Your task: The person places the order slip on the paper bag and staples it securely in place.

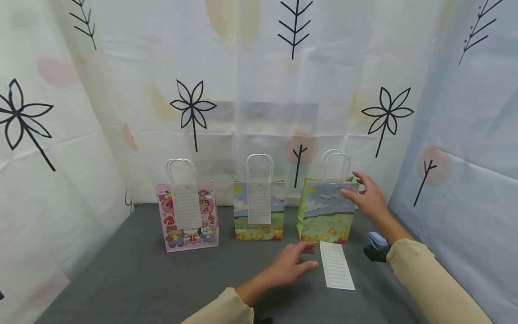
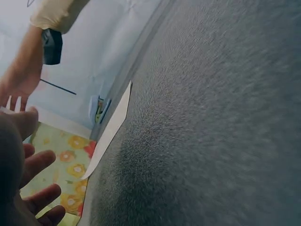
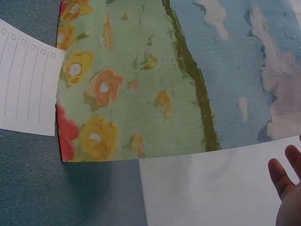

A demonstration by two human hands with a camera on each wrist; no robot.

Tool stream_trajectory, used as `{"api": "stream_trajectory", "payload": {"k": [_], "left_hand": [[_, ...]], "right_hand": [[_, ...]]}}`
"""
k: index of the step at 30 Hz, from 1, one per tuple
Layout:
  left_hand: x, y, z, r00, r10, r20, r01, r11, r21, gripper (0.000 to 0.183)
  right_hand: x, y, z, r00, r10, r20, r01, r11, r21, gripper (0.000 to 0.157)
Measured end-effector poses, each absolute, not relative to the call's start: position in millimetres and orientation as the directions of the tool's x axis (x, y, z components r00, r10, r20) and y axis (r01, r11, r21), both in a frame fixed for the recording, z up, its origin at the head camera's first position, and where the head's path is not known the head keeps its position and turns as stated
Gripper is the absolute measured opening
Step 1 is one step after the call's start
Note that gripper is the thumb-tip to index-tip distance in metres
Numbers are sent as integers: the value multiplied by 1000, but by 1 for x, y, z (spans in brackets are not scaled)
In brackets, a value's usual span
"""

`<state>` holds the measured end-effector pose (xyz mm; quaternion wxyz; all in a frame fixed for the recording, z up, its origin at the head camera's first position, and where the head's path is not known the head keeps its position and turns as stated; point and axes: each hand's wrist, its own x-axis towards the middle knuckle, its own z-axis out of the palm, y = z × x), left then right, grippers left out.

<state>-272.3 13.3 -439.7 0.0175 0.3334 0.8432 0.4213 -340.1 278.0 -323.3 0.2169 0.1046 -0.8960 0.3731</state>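
Observation:
A paper gift bag printed with sky, meadow and flowers stands at the right, its white handles up. Beside its upper right corner is my right hand, thumb and fingers spread; whether it touches the bag cannot be told. A lined paper slip with checkboxes lies flat in front of this bag. Just left of the slip, my left hand hovers over the table with fingers apart and holds nothing. In the left wrist view the slip lies beyond the loose fingers.
A matching meadow bag stands in the middle and a pink cartoon bag at the left, each with a lined slip on its front. Near my right wrist lies a small blue stapler-like object. Patterned cloth encloses the grey table.

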Motion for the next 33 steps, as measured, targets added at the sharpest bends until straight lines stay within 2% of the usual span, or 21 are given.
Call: {"api": "stream_trajectory", "payload": {"k": [7,15,22,25,29,33], "left_hand": [[-285,32,-452,-739,635,226,638,551,538,56],[-293,46,-459,-749,649,130,625,628,464,61],[-294,50,-454,-754,657,25,631,713,305,63],[-294,47,-453,-737,672,63,664,705,250,56],[-294,44,-451,-724,662,193,689,693,211,40],[-294,44,-449,-752,599,274,658,709,254,30]], "right_hand": [[-344,274,-319,-903,-31,429,-330,688,-646,79],[-349,272,-315,-908,-60,414,-340,685,-645,79],[-354,271,-314,-897,-78,435,-363,693,-623,67],[-356,271,-314,-885,-83,458,-379,699,-606,61],[-356,271,-313,-860,-91,502,-411,706,-576,51],[-357,271,-312,-841,-100,532,-435,711,-553,41]]}}
